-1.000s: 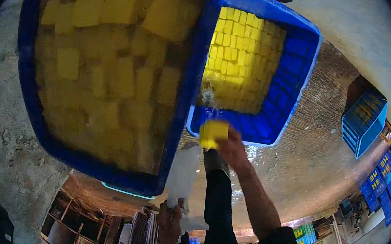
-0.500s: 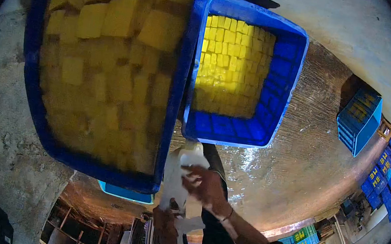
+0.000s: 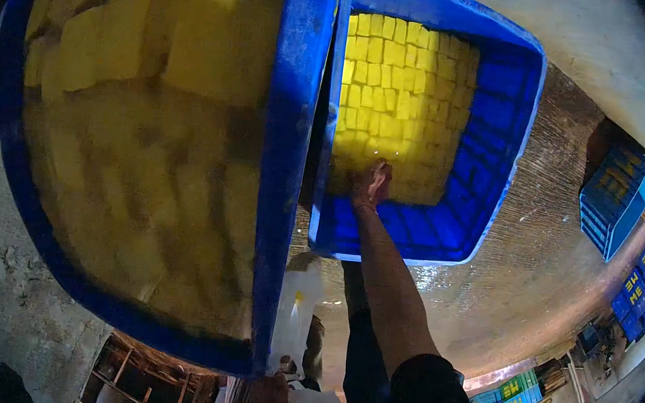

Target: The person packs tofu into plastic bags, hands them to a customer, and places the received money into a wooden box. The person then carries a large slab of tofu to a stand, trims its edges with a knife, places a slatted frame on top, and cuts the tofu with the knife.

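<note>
My right hand (image 3: 373, 184) reaches over the near edge of a blue plastic crate (image 3: 492, 133). Its fingers are stretched out at the near side of the yellow tofu-like blocks (image 3: 388, 78), which sit in tight rows inside. I cannot tell if the fingertips touch a block. Low in view, my left hand (image 3: 274, 400) grips a translucent plastic bag (image 3: 298, 310) that hangs between the tubs, with something small and yellow in it. To the left, a large blue tub (image 3: 302, 48) holds bigger yellow blocks (image 3: 106, 41) under murky liquid.
The wet, ridged floor (image 3: 539, 154) spreads to the right. A light-blue crate (image 3: 615, 199) stands against the wall, with stacked blue crates (image 3: 642, 278) beyond it. More crates (image 3: 510, 402) and a wooden rack (image 3: 139, 376) are at the bottom.
My right hand has left the plastic bag and moved up into the blue crate. My left hand stays on the bag, lower in view. The view has shifted closer to the tubs.
</note>
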Available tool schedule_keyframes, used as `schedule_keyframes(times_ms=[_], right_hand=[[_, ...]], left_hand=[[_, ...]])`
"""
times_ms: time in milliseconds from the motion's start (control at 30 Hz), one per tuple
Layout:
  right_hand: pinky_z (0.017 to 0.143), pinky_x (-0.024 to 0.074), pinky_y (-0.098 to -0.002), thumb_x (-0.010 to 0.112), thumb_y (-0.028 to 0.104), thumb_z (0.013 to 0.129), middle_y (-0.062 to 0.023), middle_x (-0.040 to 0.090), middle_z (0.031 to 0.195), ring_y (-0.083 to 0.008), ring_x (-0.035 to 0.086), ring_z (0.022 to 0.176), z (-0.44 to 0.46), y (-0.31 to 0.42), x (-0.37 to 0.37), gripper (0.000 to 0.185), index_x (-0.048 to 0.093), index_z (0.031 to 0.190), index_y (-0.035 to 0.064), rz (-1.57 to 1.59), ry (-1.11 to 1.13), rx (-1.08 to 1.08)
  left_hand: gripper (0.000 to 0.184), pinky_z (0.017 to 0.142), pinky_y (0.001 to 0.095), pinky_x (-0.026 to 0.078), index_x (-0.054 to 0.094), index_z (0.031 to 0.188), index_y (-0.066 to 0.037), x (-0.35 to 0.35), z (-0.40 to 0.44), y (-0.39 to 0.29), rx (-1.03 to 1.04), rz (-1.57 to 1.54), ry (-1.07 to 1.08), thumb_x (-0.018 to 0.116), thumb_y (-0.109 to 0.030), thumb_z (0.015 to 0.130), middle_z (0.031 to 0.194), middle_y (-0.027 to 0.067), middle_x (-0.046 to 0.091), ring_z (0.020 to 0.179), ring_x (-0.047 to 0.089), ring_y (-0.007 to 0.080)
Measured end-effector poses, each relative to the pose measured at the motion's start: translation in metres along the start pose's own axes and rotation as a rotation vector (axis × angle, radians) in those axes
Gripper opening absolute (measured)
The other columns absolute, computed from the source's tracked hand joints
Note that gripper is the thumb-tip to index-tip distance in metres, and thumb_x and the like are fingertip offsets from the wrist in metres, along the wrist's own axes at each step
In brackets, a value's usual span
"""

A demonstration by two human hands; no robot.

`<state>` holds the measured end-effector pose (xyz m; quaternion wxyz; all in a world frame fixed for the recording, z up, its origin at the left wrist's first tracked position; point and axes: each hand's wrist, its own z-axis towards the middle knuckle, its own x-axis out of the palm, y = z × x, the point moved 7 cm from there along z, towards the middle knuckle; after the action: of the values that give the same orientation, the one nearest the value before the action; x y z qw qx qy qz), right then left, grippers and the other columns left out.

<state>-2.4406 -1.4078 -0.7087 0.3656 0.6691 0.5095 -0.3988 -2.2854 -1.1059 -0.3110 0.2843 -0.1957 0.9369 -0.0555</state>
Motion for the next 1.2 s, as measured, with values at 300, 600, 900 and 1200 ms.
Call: schedule_keyframes(times_ms=[300, 600, 900, 1200], right_hand=[[0.082, 0.0472, -0.0399, 0.069, 0.03, 0.075, -0.0175, 0.061, 0.099, -0.0289, 0.059, 0.095, -0.002, -0.013, -0.023, 0.047, 0.055, 0.108, -0.0014, 0.251, 0.067, 0.149], [0.087, 0.0488, -0.0355, 0.072, 0.014, 0.076, -0.0111, 0.06, 0.111, -0.0222, 0.059, 0.102, -0.147, 0.014, -0.228, 0.049, 0.052, 0.12, 0.0028, 1.572, 0.782, 0.032], [0.093, 0.0463, -0.0362, 0.07, 0.018, 0.078, -0.0175, 0.053, 0.123, -0.0296, 0.059, 0.105, -0.262, 0.019, -0.249, 0.049, 0.052, 0.121, 0.0011, 0.692, 1.061, -0.278], [0.086, 0.0476, -0.0421, 0.07, 0.029, 0.076, -0.017, 0.066, 0.093, -0.0335, 0.063, 0.086, -0.065, -0.013, -0.187, 0.032, 0.064, 0.095, 0.0037, 0.526, 0.177, 0.073]], left_hand=[[0.024, 0.071, 0.0308, 0.044, 0.054, 0.103, -0.001, -0.009, -0.004, 0.04, -0.032, 0.038, -0.008, 0.06, -0.018, 0.088, 0.092, 0.0079, 0.059, 0.082, 0.053, 0.014], [0.026, 0.067, 0.0291, 0.043, 0.056, 0.103, 0.0, 0.032, -0.036, -0.091, 0.107, 0.039, 0.138, 0.058, -0.022, 0.089, 0.088, 0.0062, 0.056, 0.077, 0.051, 0.0133], [0.034, 0.068, 0.0276, 0.042, 0.051, 0.116, -0.001, 0.024, -0.048, -0.087, 0.249, -0.03, 0.137, 0.055, -0.02, 0.089, 0.1, 0.0063, 0.053, 0.079, 0.05, 0.0134], [0.042, 0.066, 0.0266, 0.048, 0.048, 0.115, 0.0, 0.014, -0.01, -0.042, 0.243, -0.041, 0.124, 0.065, -0.024, 0.085, 0.112, 0.0116, 0.061, 0.075, 0.058, 0.0155]])
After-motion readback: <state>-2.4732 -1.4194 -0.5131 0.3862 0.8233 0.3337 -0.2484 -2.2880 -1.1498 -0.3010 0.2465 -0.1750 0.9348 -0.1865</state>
